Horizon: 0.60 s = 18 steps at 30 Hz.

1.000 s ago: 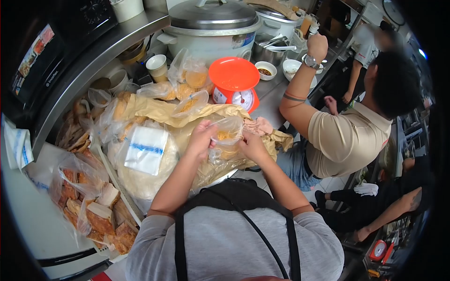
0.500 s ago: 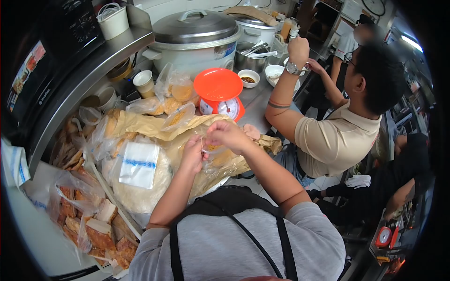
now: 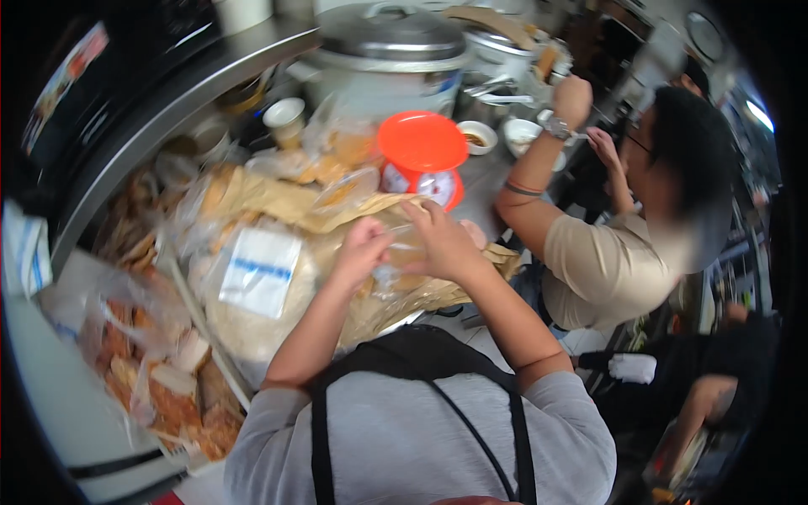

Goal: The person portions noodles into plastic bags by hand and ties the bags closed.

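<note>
My left hand (image 3: 364,251) is closed, fingers curled with the thumb against them; whatever it may hold is too blurred to make out. To its right, my right hand (image 3: 444,242) is open, fingers stretched forward and thumb apart. Both hover over a clear plastic bag (image 3: 396,279) with orange-brown contents, lying on crumpled brown paper (image 3: 429,295). Beyond my fingers, a smaller filled bag (image 3: 347,190) rests on the paper. A red kitchen scale (image 3: 437,187) with a round red pan (image 3: 422,141) stands just past my right hand.
Left of my arm lie a large plastic-wrapped pale bundle with a white-and-blue cloth (image 3: 261,271) and a tray of browned meat chunks (image 3: 172,391). A big lidded cooker (image 3: 383,71) stands behind. A co-worker in a beige shirt (image 3: 602,265) is close on the right.
My hands have drawn apart; the thin loop between them no longer shows. My right fingers have spread. The whole view has shifted and blurred as my head moved.
</note>
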Tool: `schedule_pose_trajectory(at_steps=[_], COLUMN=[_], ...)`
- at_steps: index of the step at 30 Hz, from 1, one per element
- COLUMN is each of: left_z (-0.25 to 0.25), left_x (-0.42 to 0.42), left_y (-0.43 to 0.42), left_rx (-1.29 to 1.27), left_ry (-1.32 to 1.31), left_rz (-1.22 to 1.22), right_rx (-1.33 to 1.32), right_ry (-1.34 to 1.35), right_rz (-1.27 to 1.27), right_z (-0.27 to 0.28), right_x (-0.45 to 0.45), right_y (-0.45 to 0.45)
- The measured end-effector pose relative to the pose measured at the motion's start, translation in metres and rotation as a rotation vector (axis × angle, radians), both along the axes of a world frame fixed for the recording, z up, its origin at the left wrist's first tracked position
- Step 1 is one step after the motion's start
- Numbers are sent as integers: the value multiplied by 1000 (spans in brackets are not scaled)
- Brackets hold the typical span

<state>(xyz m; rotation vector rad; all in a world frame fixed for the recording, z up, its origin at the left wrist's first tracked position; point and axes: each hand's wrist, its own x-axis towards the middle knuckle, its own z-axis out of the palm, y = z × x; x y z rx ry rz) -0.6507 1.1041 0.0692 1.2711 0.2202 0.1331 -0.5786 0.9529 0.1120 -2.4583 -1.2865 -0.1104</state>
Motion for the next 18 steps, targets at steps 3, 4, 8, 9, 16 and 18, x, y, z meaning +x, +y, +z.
schedule_pose_trajectory(at_steps=[3,4,8,9,16,18], left_z=[16,25,7,1,-56,-50], left_x=[-10,-15,-36,-44,-21,-14], left_y=[21,33,83,85,17,33], left_rx=[71,80,480,797,1282,904], left_ry=[-132,-159,-59,93,72,210], left_rz=[90,197,229,122,37,63], right_rx=[-236,-140,246,313,325,446], right_ry=[169,122,178,219,215,294], right_rz=[-26,-68,-26,21,85,104], right_z=[-32,-19,45,42,29,40], right_x=[16,13,4,7,15,12], right_y=[6,7,2,6,4,4])
